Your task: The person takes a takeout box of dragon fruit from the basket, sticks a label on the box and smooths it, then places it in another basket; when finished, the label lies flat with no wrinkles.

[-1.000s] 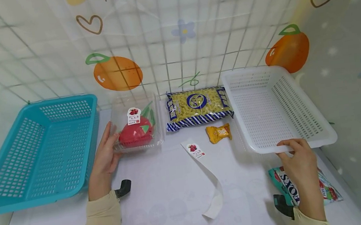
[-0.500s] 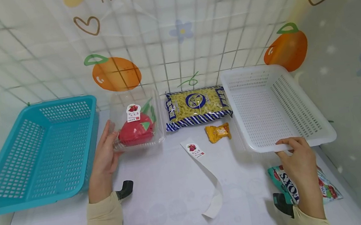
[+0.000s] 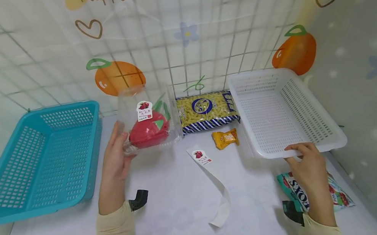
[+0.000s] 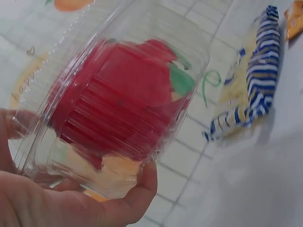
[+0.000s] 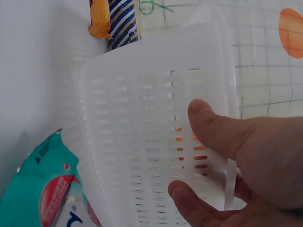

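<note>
In the head view my left hand [image 3: 114, 161] grips the left side of a clear plastic box [image 3: 129, 110], thumb low at its front. Inside lies a red dragon fruit [image 3: 149, 132] with green leaf tips. A sticker [image 3: 144, 110] with a fruit picture is on the lid. The left wrist view shows the box [image 4: 118, 90] tilted, held between thumb and fingers. My right hand [image 3: 309, 172] pinches the front rim of the white basket [image 3: 268, 154]; in the right wrist view the thumb and a finger lie along the outside of its perforated wall.
A teal basket [image 3: 92, 158] stands at the left. A pasta bag [image 3: 208, 111] lies against the back wall, with a small orange packet [image 3: 225, 139] before it. A label strip [image 3: 218, 185] curls across the middle. A teal snack bag [image 3: 338, 193] lies under my right forearm.
My left hand and the box have moved right and slightly up, and the box now overlaps the pasta bag's left end. The right hand still holds the white basket's rim.
</note>
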`<move>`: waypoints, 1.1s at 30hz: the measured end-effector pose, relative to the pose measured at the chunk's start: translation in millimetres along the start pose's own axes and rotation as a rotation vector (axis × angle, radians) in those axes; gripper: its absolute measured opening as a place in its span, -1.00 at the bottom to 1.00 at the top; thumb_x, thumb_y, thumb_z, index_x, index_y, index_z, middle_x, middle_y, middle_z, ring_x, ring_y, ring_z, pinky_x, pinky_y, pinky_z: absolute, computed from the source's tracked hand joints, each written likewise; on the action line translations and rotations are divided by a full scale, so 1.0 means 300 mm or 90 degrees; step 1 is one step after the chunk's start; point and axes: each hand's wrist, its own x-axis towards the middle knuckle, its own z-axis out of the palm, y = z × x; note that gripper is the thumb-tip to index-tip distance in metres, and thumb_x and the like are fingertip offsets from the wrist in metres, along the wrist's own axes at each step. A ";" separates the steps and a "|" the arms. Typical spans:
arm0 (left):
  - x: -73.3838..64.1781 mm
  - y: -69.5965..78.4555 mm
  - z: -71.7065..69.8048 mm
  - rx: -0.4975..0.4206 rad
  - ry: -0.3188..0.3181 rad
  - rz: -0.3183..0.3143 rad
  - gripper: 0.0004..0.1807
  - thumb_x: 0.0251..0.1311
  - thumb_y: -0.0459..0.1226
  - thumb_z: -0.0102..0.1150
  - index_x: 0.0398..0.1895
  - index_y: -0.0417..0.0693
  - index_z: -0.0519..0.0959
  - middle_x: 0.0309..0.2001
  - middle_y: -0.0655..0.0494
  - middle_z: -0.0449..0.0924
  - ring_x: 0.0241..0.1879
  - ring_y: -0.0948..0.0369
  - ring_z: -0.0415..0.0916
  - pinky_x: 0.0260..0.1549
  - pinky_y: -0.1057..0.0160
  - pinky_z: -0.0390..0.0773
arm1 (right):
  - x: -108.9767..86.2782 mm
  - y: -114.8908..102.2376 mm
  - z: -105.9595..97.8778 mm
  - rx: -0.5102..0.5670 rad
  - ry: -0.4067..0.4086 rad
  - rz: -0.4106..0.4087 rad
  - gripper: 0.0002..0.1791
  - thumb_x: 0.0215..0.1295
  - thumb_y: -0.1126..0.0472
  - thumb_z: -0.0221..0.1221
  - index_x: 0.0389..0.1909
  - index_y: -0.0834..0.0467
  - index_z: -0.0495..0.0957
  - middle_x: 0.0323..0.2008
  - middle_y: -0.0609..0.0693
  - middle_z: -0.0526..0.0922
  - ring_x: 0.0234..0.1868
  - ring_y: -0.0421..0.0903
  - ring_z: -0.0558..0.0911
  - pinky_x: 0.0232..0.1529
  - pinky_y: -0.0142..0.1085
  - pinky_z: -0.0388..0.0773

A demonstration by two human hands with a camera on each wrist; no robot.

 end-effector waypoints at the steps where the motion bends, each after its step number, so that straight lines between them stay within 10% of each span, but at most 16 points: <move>1: -0.004 0.000 0.009 -0.006 0.000 0.003 -0.26 0.56 -0.06 -0.09 0.66 0.45 -0.15 0.67 0.26 -0.25 0.57 0.07 -0.07 0.22 0.27 0.57 | 0.001 0.000 0.002 0.000 0.001 -0.003 -0.71 0.41 0.17 0.28 0.02 0.26 0.64 0.22 0.28 0.45 0.09 0.30 0.46 -0.50 -0.35 0.51; 7: -0.015 0.004 0.046 -0.018 -0.004 0.023 -0.26 0.56 -0.08 -0.11 0.66 0.42 -0.17 0.67 0.27 -0.26 0.56 0.07 -0.04 0.30 0.14 0.52 | 0.002 -0.002 0.008 -0.005 0.019 -0.020 -0.74 0.37 0.19 0.30 -0.04 0.25 0.66 0.17 0.24 0.50 0.07 0.26 0.50 -0.23 -0.10 0.51; 18: -0.028 0.014 0.124 -0.027 -0.021 0.050 -0.24 0.55 -0.11 -0.11 0.67 0.37 -0.18 0.66 0.23 -0.20 0.56 0.09 -0.04 0.42 -0.10 0.37 | 0.000 0.005 0.003 0.003 0.012 -0.033 -0.75 0.37 0.19 0.31 -0.04 0.26 0.66 0.15 0.25 0.50 0.04 0.27 0.51 -0.53 -0.35 0.50; 33: -0.034 0.005 0.269 -0.053 -0.041 0.070 -0.23 0.54 -0.12 -0.08 0.68 0.28 -0.16 0.64 0.26 -0.10 0.54 0.10 -0.01 0.37 -0.21 0.41 | -0.002 0.009 -0.013 0.003 0.021 -0.046 -0.73 0.35 0.19 0.32 -0.05 0.27 0.66 0.15 0.27 0.51 0.05 0.28 0.51 -0.10 0.12 0.54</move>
